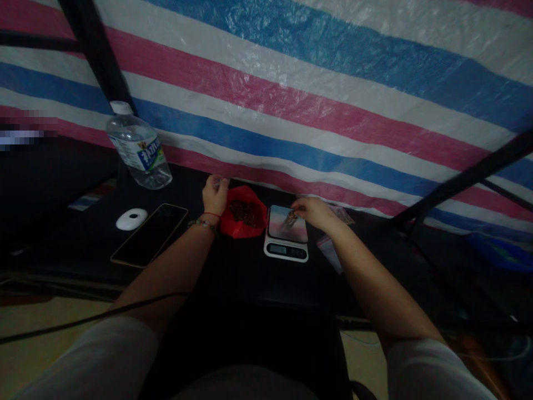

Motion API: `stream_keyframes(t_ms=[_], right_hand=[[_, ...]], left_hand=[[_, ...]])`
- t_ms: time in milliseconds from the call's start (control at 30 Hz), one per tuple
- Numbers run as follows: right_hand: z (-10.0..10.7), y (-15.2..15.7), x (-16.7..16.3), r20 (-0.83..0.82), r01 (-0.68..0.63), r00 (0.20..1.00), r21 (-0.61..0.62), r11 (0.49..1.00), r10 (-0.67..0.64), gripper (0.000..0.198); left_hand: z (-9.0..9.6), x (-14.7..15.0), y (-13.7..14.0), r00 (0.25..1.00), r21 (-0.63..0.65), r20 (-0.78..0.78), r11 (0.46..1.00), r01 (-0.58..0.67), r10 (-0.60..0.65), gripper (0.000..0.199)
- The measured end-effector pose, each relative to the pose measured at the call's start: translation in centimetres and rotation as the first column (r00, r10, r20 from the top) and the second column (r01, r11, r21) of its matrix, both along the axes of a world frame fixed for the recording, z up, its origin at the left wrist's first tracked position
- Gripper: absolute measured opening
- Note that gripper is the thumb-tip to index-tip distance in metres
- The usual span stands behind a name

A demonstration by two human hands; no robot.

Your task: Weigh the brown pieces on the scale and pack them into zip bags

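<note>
A small white digital scale with a shiny plate and a lit display lies on the black table. Over its plate, my right hand pinches a small brownish piece, whose reflection shows in the plate. Left of the scale sits an open red bag with dark brown, shrivelled pieces inside. My left hand is beside the bag's upper left edge, fingers curled around something thin and clear that I cannot make out. Under and beyond my right forearm are clear plastic bags, partly hidden.
On the left a phone lies by a white rounded object with a dark hole. A clear bottle stands behind them. A striped plastic sheet hangs along the back, with dark metal bars at both sides.
</note>
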State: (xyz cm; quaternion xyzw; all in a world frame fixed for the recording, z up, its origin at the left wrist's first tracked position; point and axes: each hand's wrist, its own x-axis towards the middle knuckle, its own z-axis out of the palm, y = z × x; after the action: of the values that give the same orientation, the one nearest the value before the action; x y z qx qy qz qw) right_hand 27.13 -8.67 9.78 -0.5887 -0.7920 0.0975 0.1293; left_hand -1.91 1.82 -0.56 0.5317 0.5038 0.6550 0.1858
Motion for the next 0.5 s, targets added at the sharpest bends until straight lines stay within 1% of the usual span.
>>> stream_keyframes(t_ms=[67, 167, 233, 300, 400, 500], right_hand=[[-0.1, 0.0, 0.1, -0.028, -0.008, 1.0, -0.017, 1.0, 0.007, 0.018], [-0.2, 0.2, 0.3, -0.022, -0.028, 0.999, -0.017, 0.999, 0.028, 0.017], [-0.3, 0.3, 0.5, -0.003, -0.043, 0.999, 0.005, 0.999, 0.043, 0.016], [-0.3, 0.4, 0.8, -0.006, -0.049, 0.999, 0.053, 0.997, 0.05, 0.016], [-0.2, 0.4, 1.2, -0.06, -0.004, 0.998, 0.104, 0.995, 0.011, 0.02], [-0.4, 0.2, 1.6, -0.103, 0.042, 0.994, 0.075, 0.996, -0.034, 0.021]], left_hand=[[0.0, 0.0, 0.0, 1.0, 0.002, -0.004, 1.0, -0.001, 0.001, 0.031], [-0.2, -0.1, 0.1, 1.0, 0.009, -0.005, 1.0, -0.007, 0.007, 0.031], [-0.3, -0.1, 0.1, 1.0, 0.016, -0.004, 1.0, -0.003, 0.003, 0.03], [-0.4, -0.1, 0.2, 1.0, 0.022, 0.0, 1.0, 0.003, -0.003, 0.03], [-0.4, -0.1, 0.2, 1.0, 0.024, 0.002, 1.0, -0.001, 0.001, 0.029], [-0.4, -0.1, 0.2, 1.0, 0.025, 0.004, 1.0, -0.008, 0.008, 0.029]])
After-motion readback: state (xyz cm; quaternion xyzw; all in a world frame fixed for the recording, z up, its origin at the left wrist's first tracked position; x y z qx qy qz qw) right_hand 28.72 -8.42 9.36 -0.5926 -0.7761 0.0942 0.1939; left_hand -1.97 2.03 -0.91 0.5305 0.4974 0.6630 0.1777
